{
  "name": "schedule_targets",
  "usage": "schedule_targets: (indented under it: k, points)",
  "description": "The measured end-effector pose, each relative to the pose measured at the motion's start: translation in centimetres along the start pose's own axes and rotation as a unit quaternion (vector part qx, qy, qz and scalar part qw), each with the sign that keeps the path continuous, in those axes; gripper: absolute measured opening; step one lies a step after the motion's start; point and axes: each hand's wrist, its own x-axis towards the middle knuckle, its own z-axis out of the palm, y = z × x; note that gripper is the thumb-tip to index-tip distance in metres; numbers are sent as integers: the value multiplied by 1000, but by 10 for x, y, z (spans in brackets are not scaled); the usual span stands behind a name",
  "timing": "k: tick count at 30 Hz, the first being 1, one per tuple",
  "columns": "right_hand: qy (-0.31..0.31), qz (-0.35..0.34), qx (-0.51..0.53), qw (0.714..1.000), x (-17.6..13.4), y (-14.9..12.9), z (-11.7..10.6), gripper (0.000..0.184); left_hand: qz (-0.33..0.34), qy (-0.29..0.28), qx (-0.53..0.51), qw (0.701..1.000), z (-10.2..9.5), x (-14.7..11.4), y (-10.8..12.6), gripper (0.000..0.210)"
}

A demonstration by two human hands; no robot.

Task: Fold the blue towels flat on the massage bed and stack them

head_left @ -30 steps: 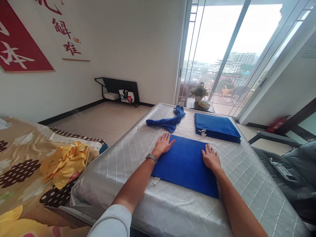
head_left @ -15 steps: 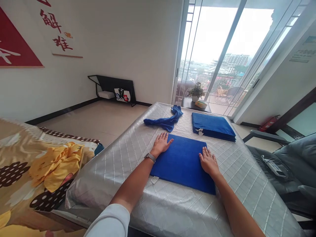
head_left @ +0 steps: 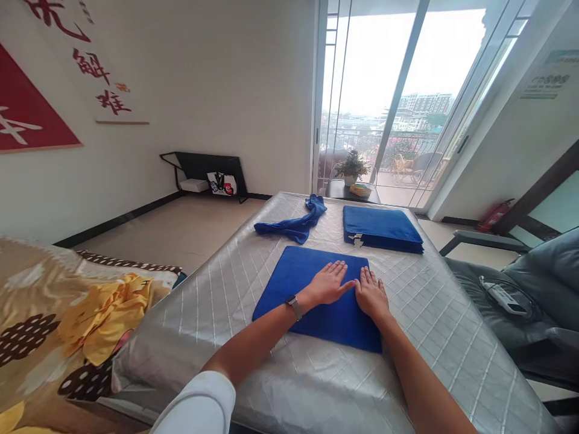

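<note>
A blue towel (head_left: 289,280) lies flat and squared up on the silver quilted mattress cover (head_left: 217,283). My left hand (head_left: 329,283) rests flat on the towel, right of its middle, fingers stretched out. Along the towel's right edge my right hand (head_left: 371,294) lies flat too, its thumb close to the left thumb. Neither hand grips anything. Beyond them sits a stack of folded blue towels (head_left: 382,228) with white tags at its near left corner. To the left of that stack, a crumpled blue towel (head_left: 294,226) lies loosely twisted.
Patterned bedding with a yellow cloth (head_left: 115,307) is at the left. A dark armchair (head_left: 470,277) holding a power strip (head_left: 504,298) stands at the right. Past the mattress are a small table with a potted plant (head_left: 351,169) and a sliding glass door (head_left: 407,78).
My left hand has slid right across the towel, from its left edge to beside my right hand. My right hand stays at the right edge. The view has shifted slightly.
</note>
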Motion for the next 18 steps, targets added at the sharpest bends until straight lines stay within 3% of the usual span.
schedule_targets:
  k: [3,7,12,18]
  points:
    - [-10,-18,-24,999,-2,3,1,64,28,-8,-20,999,15,24,39,75]
    - [-8,-31,-32,999,-4,4,0,64,1,-22,-50,999,27,35,47,79]
    - [3,-6,-1,1000,-2,0,-3,65,-34,-19,-24,999,23,13,14,77]
    - [6,5,24,1000,0,-1,-2,66,-130,-41,0,991,-3,-39,-54,78]
